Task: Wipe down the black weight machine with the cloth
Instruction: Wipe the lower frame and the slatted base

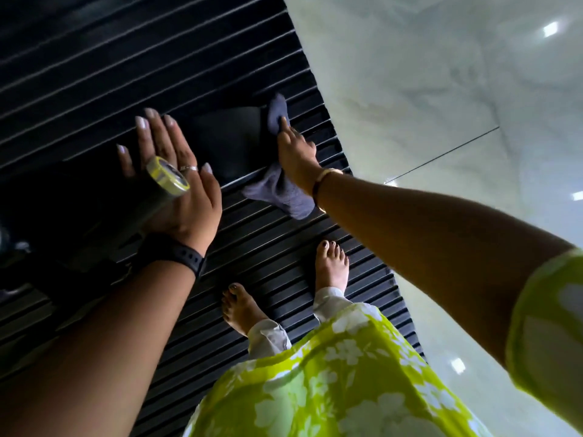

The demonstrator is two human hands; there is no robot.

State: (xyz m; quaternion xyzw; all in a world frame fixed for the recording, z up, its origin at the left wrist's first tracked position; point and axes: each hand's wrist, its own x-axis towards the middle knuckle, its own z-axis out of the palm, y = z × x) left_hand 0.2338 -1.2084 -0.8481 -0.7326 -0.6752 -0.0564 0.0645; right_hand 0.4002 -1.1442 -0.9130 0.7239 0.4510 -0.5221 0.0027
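A green floral garment (315, 389) fills the bottom of the view, closest to the camera, with two bare feet (331, 266) beyond its hem. Both arms reach forward and down.

The left hand (170, 171) is spread flat with straight fingers, resting against a dark part of the black weight machine (227, 143). It holds nothing. A black wristband (176, 253) circles that wrist. A dark bar (167, 175) with a yellow-rimmed round end crosses in front of this hand.

The right hand (296, 149), with a gold bangle (328, 173) at the wrist, grips a grey cloth (277, 193). The cloth is bunched under its curled fingers and pressed to the edge of a smooth black panel of the machine, just to the right of the left hand. Loose ends of the cloth stick out above the fingertips and below the heel of the hand.

The wiping step appears to be under way. The next move likely calls for drawing the cloth along the panel's edge, then across its face toward the left hand.

Under both hands and the feet lies a black ribbed mat (284, 279). To the right of the right hand is a glossy pale tiled floor (441, 89) reflecting ceiling lights. The picture is dim and slightly blurred.
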